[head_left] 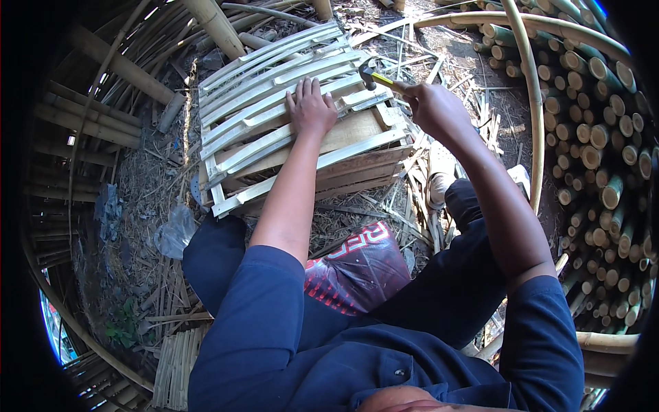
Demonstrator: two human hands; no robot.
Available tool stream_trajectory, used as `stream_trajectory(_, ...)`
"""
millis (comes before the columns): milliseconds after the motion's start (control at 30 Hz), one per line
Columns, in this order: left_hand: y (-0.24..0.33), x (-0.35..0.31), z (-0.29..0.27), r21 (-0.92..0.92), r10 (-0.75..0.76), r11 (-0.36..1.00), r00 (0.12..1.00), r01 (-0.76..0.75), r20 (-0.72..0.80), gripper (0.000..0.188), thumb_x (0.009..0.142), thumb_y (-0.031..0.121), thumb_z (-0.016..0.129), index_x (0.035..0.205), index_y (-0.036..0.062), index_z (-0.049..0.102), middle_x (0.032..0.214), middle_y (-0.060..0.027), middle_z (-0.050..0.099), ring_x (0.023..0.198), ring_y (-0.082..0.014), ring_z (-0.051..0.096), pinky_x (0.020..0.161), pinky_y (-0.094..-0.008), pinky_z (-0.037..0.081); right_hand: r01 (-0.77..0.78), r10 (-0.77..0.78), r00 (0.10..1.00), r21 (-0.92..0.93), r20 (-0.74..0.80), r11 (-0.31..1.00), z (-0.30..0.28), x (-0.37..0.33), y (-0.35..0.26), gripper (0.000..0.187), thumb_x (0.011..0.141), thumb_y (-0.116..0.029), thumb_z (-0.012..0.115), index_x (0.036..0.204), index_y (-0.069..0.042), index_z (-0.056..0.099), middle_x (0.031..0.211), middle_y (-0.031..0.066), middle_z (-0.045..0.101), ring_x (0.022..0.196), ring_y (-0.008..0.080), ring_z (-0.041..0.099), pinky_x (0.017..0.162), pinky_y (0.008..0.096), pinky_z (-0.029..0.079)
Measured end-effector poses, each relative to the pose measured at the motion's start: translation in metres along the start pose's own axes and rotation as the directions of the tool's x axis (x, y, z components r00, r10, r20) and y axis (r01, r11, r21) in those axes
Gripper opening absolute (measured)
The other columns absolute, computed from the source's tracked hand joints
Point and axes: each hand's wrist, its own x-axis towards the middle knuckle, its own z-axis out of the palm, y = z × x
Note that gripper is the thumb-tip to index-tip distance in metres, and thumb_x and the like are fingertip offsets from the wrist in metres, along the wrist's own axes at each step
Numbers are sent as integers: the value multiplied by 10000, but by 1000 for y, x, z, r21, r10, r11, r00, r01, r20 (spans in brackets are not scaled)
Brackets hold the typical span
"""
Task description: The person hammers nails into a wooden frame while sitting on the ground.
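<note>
A panel of pale bamboo slats (241, 110) lies on a low wooden block or box (360, 167) in front of me. My left hand (312, 110) rests palm down across the middle slats, its fingers stretched out. In my right hand (439, 110) is a hammer (383, 79) with a dark head and a yellow-and-black handle. The hammer's head is over the right end of the slats; whether it touches them I cannot tell. No nail can be made out. My fingers are wrapped round the lower handle and hide it.
Cut bamboo poles (597, 137) are stacked at the right, behind an upright pole (528, 103). Thick bamboo poles (213, 27) stand at the back left. Bamboo scraps litter the ground. A clear plastic bag (176, 232) lies left of my knee, a slat bundle (177, 367) lower left.
</note>
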Motion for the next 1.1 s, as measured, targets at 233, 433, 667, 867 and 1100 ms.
stream_trajectory(233, 4, 0, 3, -11, 9, 1000, 1000, -9, -15, 561, 1032, 359, 454, 1513, 74, 494, 1606, -117, 450, 1526, -259, 351, 1270, -539, 191, 78, -80, 997, -82, -18, 994, 21, -14, 10, 499, 990, -70, 501, 1417, -280, 651, 812, 173, 702, 743, 350, 712, 688, 489, 541)
stream_trajectory(433, -7, -1, 1, -34, -31, 999, 999, 31, 10, 582, 1006, 358, 488, 1513, 72, 499, 1614, -117, 441, 1537, -259, 332, 1284, -533, 148, 64, -58, 993, 57, -99, 996, -7, -23, -26, 496, 1001, -95, 502, 1446, -277, 623, 804, 168, 709, 746, 340, 720, 694, 486, 550)
stream_trajectory(667, 0, -1, 4, -60, -22, 998, 1000, 21, -12, 572, 1003, 344, 495, 1505, 71, 508, 1609, -115, 449, 1534, -259, 337, 1281, -535, 152, -40, 41, 998, 30, -39, 999, 27, -29, 1, 494, 1041, -140, 506, 1496, -323, 563, 764, 204, 683, 694, 356, 705, 658, 499, 529)
stream_trajectory(867, 0, 2, 6, -58, -7, 998, 999, 5, -37, 573, 1003, 345, 483, 1505, 69, 507, 1600, -115, 462, 1527, -260, 351, 1280, -542, 150, 11, 11, 970, 91, -244, 996, 24, -24, 4, 464, 1018, -133, 532, 1463, -247, 599, 696, 194, 666, 636, 347, 693, 614, 496, 523)
stream_trajectory(1100, 0, -1, 0, 1, -22, 1000, 1000, 22, -15, 562, 1024, 349, 457, 1515, 79, 496, 1606, -105, 456, 1528, -251, 351, 1281, -524, 170, -7, 20, 980, 69, -200, 998, 7, -14, 5, 481, 1026, -114, 502, 1469, -274, 596, 778, 227, 701, 708, 368, 718, 677, 499, 552)
